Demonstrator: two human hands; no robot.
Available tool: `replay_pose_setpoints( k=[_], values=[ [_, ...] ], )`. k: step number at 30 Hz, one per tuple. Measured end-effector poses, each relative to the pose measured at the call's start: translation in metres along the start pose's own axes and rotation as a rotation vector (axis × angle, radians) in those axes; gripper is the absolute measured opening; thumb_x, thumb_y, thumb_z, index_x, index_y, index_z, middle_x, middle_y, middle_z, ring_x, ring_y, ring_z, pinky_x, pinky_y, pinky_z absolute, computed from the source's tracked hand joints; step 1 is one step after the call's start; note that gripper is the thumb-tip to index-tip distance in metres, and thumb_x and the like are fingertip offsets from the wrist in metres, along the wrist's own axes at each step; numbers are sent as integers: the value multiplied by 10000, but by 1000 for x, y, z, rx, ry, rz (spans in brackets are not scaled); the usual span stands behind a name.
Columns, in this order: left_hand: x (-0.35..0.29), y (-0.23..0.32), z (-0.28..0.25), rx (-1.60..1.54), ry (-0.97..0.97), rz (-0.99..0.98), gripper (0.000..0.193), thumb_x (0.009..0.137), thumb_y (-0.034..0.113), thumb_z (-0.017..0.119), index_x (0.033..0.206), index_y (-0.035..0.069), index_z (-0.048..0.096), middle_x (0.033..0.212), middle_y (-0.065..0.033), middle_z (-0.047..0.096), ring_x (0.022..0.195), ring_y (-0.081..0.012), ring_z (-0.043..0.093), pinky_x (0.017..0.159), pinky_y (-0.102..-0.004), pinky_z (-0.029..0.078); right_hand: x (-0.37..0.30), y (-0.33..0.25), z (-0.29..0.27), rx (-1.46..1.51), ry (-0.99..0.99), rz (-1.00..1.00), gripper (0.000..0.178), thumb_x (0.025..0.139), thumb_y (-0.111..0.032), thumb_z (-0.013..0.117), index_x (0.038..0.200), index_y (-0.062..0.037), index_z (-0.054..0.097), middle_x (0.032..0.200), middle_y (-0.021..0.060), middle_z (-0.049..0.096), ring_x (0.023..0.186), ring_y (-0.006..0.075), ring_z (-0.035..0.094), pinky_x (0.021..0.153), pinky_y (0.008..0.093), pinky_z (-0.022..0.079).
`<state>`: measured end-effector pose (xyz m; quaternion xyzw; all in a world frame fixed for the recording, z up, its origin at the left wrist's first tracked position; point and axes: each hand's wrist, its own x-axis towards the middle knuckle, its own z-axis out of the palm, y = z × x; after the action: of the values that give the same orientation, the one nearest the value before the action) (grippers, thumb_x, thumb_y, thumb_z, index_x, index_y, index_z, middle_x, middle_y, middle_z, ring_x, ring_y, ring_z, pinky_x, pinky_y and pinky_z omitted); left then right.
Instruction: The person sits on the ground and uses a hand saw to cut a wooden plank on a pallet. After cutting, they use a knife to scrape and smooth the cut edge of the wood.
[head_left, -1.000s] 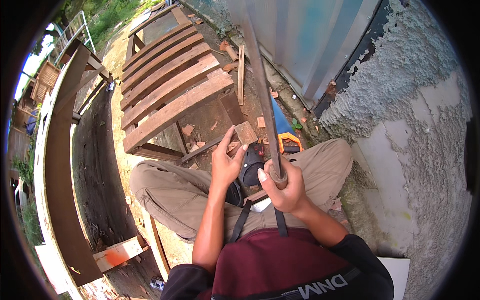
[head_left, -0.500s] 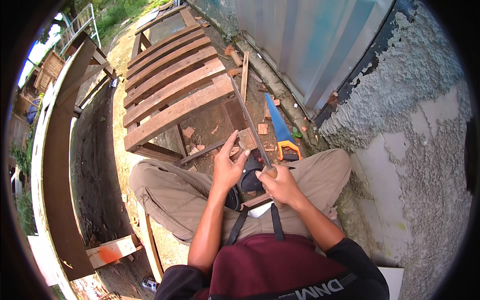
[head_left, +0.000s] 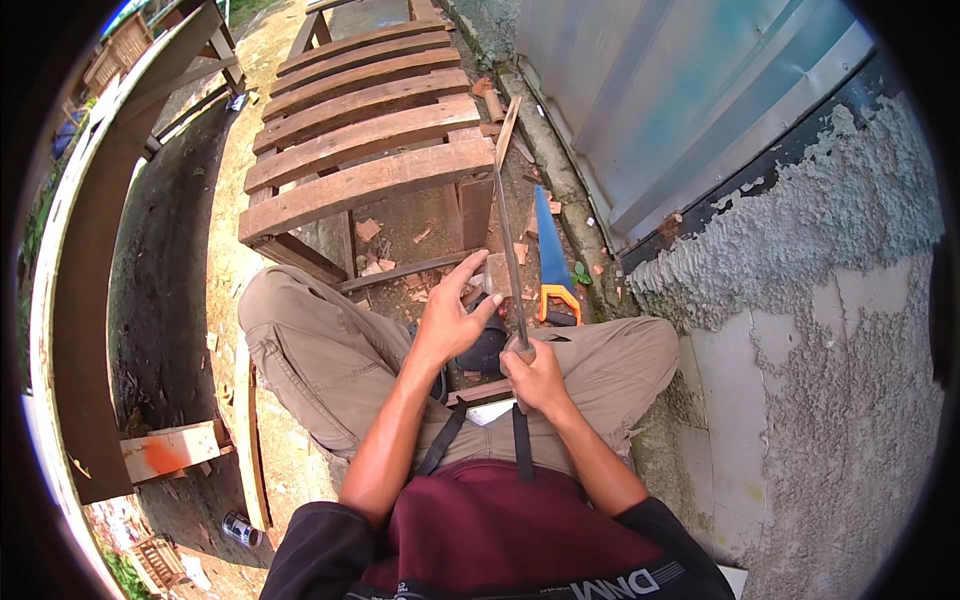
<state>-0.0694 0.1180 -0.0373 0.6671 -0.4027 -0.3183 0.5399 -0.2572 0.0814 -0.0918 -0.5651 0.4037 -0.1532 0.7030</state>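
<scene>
Head view: a small wood block (head_left: 495, 270) is between the person's feet and the slatted frame, beside the left fingertips and partly covered by a long machete-like blade (head_left: 512, 245). The left grip (head_left: 450, 320) has its thumb and forefinger parted around the block's near side; whether they press on it, I cannot tell. The right grip (head_left: 537, 378) is wrapped firmly around the wooden handle (head_left: 520, 347), with the steel pointing away from the body. The plainest hazard is the left thumb and forefinger being so near the edge: a glancing stroke, or a block that tips because it is barely steadied, could bring the steel into them. A dark shoe (head_left: 483, 352) shows just below the block, so a slip toward the body might reach the foot, and the trousers (head_left: 620, 365), with both knees spread wide, leave the legs little room to get clear. Farther out, a handsaw (head_left: 555, 250) with a blue blade and orange handle lies on the ground near the right knee, where a shifting leg could catch its teeth. The slatted wooden frame (head_left: 385, 185) stands close ahead, and a long swing could snag the tip on it; loose wood chips (head_left: 368, 230) underneath give uncertain footing.
</scene>
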Motion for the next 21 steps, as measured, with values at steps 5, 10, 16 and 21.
replay_pose_setpoints(
  k=[5,10,16,21],
  values=[
    [5,-4,-2,56,90,49,624,888,49,740,1468,13,514,1260,-157,688,1120,-179,648,1000,-343,536,-21,-106,-2,261,-144,89,165,987,-106,608,880,-55,493,615,-15,447,464,67,397,416,248,348],
    [3,-6,-1,-5,89,55,613,893,57,737,1462,13,514,1259,-170,675,1149,-211,642,999,-353,546,-58,-147,4,358,-7,-620,186,965,-46,613,851,-45,466,639,2,505,492,62,437,444,255,370],
    [6,-6,1,-101,-23,52,630,873,52,754,1456,22,514,1426,-214,567,1292,-293,590,1040,-412,557,11,-4,-15,-80,-38,-88,144,959,-59,556,834,-54,486,628,-1,448,488,72,412,419,258,342],
    [6,-2,1,-5,27,56,621,891,42,746,1467,38,514,1431,-164,582,1311,-251,570,1067,-392,527,-2,-51,-11,214,-104,180,187,953,-108,629,812,-71,512,629,-7,453,459,75,398,418,253,336]
  ],
)
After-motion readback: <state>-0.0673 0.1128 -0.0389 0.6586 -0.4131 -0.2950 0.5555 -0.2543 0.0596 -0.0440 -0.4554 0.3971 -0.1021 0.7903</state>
